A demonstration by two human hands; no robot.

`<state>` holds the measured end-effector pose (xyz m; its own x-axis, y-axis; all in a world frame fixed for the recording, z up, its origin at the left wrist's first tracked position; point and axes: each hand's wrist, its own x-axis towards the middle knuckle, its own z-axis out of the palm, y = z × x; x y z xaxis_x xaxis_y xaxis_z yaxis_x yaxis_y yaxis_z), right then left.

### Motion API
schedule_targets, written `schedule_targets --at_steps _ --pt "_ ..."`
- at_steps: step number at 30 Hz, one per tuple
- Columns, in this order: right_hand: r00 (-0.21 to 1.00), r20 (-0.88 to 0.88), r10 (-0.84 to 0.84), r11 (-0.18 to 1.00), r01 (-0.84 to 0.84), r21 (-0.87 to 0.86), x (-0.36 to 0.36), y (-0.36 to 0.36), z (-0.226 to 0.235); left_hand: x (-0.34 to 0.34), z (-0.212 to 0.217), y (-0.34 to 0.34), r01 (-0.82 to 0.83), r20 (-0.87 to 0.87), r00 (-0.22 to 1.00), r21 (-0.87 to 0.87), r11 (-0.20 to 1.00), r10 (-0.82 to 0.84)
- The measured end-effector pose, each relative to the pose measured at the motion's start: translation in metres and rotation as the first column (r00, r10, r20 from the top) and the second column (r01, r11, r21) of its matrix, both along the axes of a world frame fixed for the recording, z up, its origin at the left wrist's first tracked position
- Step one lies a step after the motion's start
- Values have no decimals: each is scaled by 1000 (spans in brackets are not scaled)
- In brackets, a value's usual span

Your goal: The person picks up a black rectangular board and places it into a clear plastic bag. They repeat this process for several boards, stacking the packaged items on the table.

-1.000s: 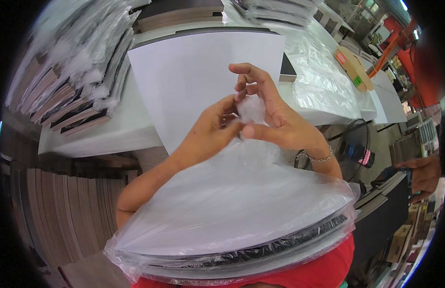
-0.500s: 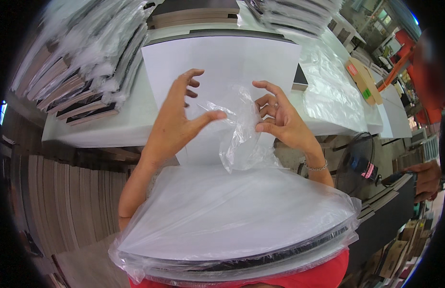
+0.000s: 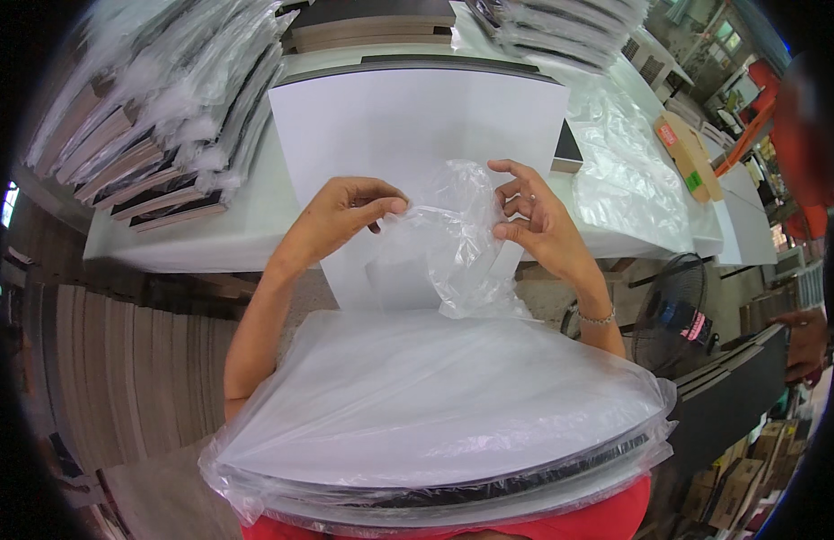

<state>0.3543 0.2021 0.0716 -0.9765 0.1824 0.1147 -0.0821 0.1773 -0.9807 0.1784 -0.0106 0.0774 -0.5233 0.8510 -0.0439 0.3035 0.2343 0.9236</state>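
Clear film (image 3: 471, 247): located mid-frame, loose and crumpled, standing up between the two hands and meeting the upper edge of the covered stack (image 3: 435, 387) at lower centre. Whether film and cover are one piece cannot be determined.

Left hand (image 3: 331, 225), centre-left: thumb and forefinger are together, pinched on the film's left edge. Right hand (image 3: 552, 234), right of centre: forefinger stands apart from the thumb, and the fingers curl beside the film's right side. Whether the thumb and lower fingers grip it cannot be confirmed.

Extent of covering: the stack at lower centre lies under plastic across its broad upper face and along its near edge, where dark and pale layers show through. At its far end the film is not flat; in this inspector's judgement that end remains unfinished. The white panel (image 3: 372, 126) in the upper centre shows no plastic over its face.

Surroundings: plastic-covered boards (image 3: 192, 108) are piled at upper left, with a further covered pile (image 3: 570, 27) at top right of centre. Spread plastic (image 3: 628, 189) lies on the table (image 3: 120, 247) at upper right, beside a cardboard box (image 3: 687, 157). A fan (image 3: 673, 310) stands at right.
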Motion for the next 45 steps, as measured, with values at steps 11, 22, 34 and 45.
schedule_targets --at_steps 11,22,34,45 --pt "999 33 11 1000 -11 -9 4 -1 -4 6 -2 17 -19 -35 999 51 999 21" --pt "851 -511 121 722 277 634 10 -24 14 30 10 19 143 435 888 50 988 -151" --pt "735 -638 228 849 171 500 0 -35 29 23 -1 5 77 550 818 190 979 -171" --pt "945 -297 -136 975 180 127 -2 -21 16 -5 15 -6 -145 -712 566 410 900 415"
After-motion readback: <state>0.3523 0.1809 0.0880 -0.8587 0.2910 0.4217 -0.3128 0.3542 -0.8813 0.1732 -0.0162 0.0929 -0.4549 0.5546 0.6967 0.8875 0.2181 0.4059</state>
